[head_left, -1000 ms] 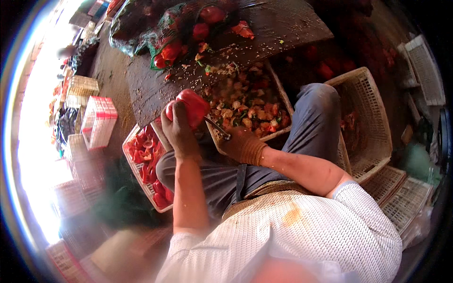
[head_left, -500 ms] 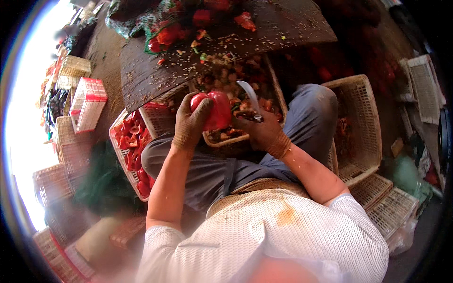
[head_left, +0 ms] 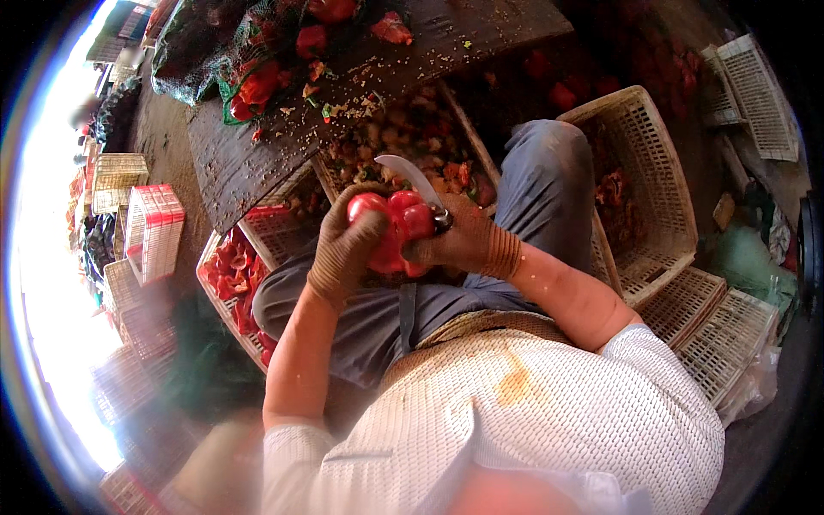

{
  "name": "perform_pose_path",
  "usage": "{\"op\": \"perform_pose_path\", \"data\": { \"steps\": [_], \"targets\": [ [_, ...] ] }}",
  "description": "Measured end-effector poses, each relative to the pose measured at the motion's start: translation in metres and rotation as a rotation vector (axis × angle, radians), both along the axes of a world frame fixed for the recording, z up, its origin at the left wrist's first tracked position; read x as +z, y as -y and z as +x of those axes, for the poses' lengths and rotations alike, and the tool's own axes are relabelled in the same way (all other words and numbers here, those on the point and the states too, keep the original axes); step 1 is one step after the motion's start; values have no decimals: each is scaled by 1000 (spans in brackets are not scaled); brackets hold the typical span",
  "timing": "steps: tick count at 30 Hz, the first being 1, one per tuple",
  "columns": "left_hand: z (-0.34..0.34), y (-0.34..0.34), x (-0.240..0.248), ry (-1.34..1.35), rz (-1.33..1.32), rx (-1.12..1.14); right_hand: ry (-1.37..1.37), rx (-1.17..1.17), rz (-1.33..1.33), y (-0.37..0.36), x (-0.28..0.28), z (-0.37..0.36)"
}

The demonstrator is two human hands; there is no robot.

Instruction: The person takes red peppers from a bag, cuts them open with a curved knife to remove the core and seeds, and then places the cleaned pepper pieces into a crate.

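Note:
My left hand [head_left: 345, 249], in a brown work glove, grips a red bell pepper [head_left: 388, 249] above my lap. My right hand [head_left: 468, 239], gloved the same way, closes round the dark handle of a small curved knife [head_left: 412, 174]. The knife's blade sticks up to the left, behind the pepper's far side. My right thumb presses against the pepper's right side. Whether the blade cuts into the flesh cannot be seen. Beyond my hands stands a crate [head_left: 470, 129] of pepper cores and scraps.
A dark board [head_left: 429, 56] strewn with seeds lies ahead, bearing a green net bag [head_left: 184, 60] and red peppers. At my left knee is a crate of red pepper pieces [head_left: 232, 273]. A deep crate [head_left: 674, 193] stands right of my knee, with more crates [head_left: 730, 343] behind it.
My right hand has come left and up to the pepper, bringing the knife against its far side. The left hand keeps hold of the pepper. The view has shifted slightly.

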State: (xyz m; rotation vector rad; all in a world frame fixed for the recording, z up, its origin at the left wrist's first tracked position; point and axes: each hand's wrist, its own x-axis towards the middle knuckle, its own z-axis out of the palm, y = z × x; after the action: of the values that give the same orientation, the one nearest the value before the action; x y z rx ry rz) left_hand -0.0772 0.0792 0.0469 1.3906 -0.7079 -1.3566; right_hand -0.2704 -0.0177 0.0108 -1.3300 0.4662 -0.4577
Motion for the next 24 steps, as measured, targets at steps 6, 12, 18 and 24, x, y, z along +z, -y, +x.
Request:
{"op": "perform_pose_path", "data": {
  "steps": [6,12,18,24],
  "targets": [
    [19,-7,-56,-1013,-81,38,-109,119,379,9,25,-4],
    [33,6,-59,-268,-5,80,-19,-13,748,3,-9,-19],
    [10,-5,41,860,-464,-53,80,83,728,15,-15,-26],
    [-44,11,38,1302,-238,-357,178,-10,662,11,-18,-13]
  ]
}}
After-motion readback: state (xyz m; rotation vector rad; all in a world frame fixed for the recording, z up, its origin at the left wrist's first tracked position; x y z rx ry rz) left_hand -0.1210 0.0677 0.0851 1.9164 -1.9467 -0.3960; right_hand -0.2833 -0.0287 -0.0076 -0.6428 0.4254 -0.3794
